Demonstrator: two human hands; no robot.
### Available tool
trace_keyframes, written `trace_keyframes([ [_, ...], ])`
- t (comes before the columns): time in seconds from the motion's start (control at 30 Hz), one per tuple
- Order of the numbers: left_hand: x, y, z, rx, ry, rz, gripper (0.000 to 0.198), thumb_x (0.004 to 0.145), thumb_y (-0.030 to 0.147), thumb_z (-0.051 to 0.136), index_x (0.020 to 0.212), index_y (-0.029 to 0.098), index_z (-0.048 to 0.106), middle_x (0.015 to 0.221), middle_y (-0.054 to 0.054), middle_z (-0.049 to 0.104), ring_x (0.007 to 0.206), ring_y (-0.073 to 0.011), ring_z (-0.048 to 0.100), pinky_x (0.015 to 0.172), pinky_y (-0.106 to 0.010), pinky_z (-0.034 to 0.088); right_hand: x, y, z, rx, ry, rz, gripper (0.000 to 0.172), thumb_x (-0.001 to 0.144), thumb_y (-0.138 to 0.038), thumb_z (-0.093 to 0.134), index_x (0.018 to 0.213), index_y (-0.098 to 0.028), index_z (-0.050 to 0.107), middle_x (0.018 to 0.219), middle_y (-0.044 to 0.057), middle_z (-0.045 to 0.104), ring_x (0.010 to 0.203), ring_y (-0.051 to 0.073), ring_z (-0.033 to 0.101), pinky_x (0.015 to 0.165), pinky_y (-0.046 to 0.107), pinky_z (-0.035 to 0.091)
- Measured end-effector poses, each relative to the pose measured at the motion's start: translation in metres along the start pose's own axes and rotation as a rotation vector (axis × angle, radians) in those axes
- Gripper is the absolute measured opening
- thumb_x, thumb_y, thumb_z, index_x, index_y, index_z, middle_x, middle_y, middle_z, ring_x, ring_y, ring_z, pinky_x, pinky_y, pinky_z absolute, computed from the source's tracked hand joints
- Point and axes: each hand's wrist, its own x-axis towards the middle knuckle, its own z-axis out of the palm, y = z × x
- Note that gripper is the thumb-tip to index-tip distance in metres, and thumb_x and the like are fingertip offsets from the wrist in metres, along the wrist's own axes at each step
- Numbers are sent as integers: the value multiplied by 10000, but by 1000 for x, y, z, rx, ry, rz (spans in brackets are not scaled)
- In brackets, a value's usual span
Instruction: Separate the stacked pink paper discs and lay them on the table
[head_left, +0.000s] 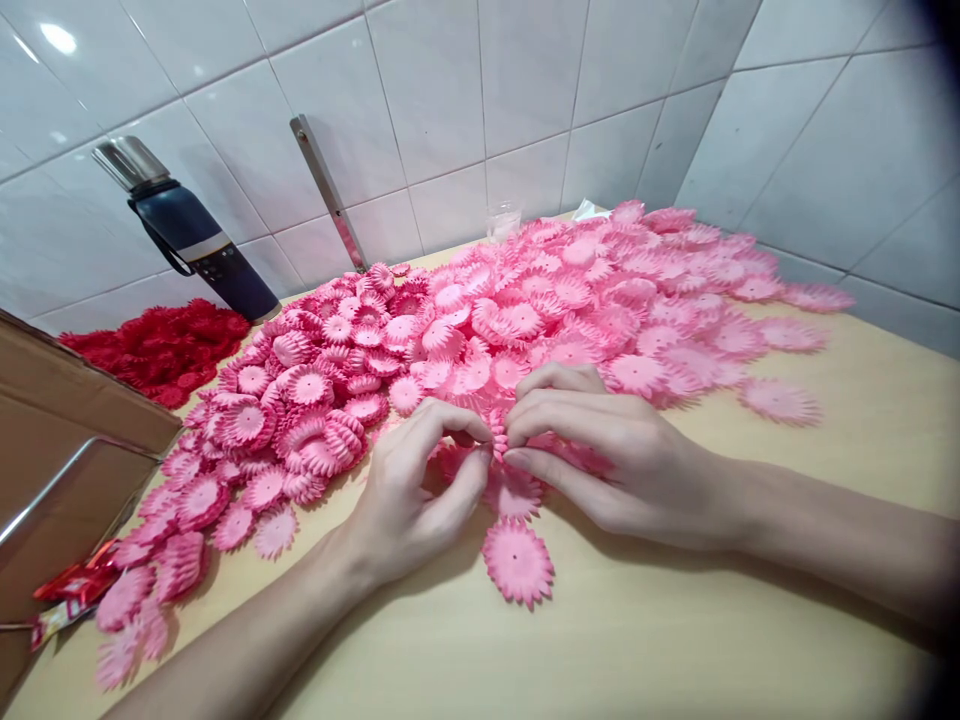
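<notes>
a loose pink disc lies nearest on the counter. beyond it our left hand and right hand each pinch their grip tight on a small disc stack. we judge it light and flimsy, best held by the edges. behind, the pink heap.

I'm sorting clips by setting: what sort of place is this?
Likely a small piecework bench: heaps of pink scalloped flower discs cover a pale wooden table against white wall tiles, brown cardboard box alongside.
</notes>
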Motion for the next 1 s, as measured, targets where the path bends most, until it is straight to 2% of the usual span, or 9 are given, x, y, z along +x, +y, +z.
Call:
trace_keyframes([
  [0.33, 1, -1, 1, -105, 14, -68, 94, 899, 117, 553, 962, 185, 566, 884, -36, 620, 783, -130, 613, 698, -247, 512, -1, 1, 1, 19, 4, 25, 98, 898, -126, 545, 848, -210, 546, 764, 44, 633, 818, 209, 537, 753, 385, 426],
  [0.53, 0, -1, 1, -182, 44, -68, 102, 902, 97, 531, 938, 189, 555, 841, -27, 585, 721, -120, 563, 618, -225, 486, 0, 0, -1, 74, 92, 235, 73, 908, -193, 542, 860, -208, 595, 794, 49, 616, 785, 203, 560, 719, 366, 438],
  [0.7, 2, 0, 2, -223, 78, -45, 136, 903, 60, 502, 914, 185, 553, 825, -21, 566, 742, -121, 549, 653, -236, 477, 2, 0, 0, 147, 168, 372, 101, 905, -237, 561, 821, -199, 605, 811, 38, 626, 761, 182, 593, 701, 333, 458],
  [0.87, 3, 2, 1, -194, 179, -26, 162, 900, 46, 484, 886, 190, 557, 814, -9, 550, 746, -118, 523, 671, -238, 451, 3, 0, 0, 214, 301, 461, 123, 904, -302, 578, 834, -203, 601, 766, 13, 616, 626, 135, 554, 548, 270, 446],
  [1.0, 3, -1, -1, -234, 281, -169, 144, 916, 104, 489, 948, 210, 581, 883, -13, 572, 730, -112, 550, 670, -241, 466, 6, 8, -6, 218, 503, 497, 128, 882, -321, 606, 808, -216, 603, 755, 1, 611, 632, 126, 551, 524, 246, 446],
])
